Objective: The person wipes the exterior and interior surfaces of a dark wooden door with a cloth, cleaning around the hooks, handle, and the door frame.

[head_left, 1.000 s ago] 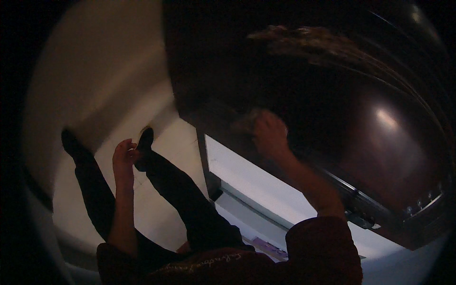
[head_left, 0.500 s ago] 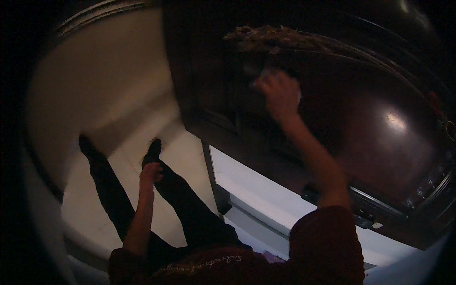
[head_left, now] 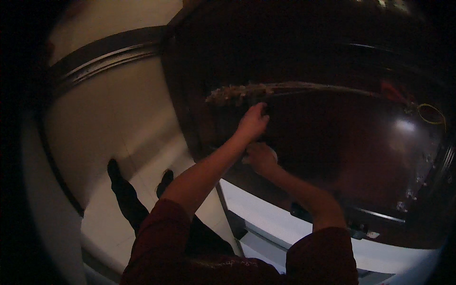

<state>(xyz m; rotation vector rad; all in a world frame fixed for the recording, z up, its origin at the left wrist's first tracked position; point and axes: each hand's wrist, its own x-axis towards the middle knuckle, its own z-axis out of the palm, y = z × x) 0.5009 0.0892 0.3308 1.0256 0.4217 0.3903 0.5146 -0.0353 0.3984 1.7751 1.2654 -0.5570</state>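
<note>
My left hand reaches out over a dark, glossy wooden surface, just short of a bunch of dried brown flowers on long stalks. Its thumb and fingertips look apart, and nothing shows between them. Nearer to me, my right hand is curled down against the same dark surface. A pale edge shows beside its knuckles; the dim light hides what that thing is. The flower stalks run off to the right, where something red lies by their end.
A yellow loop lies at the far right of the surface. White drawers or ledges stand below its near edge, with a dark object at that edge. Pale floor tiles spread on the left, with a dark ridged trim beyond.
My left hand has come up from beside my leg to near the dried flowers. My right hand has drawn back from the flowers toward the near edge. The view has shifted.
</note>
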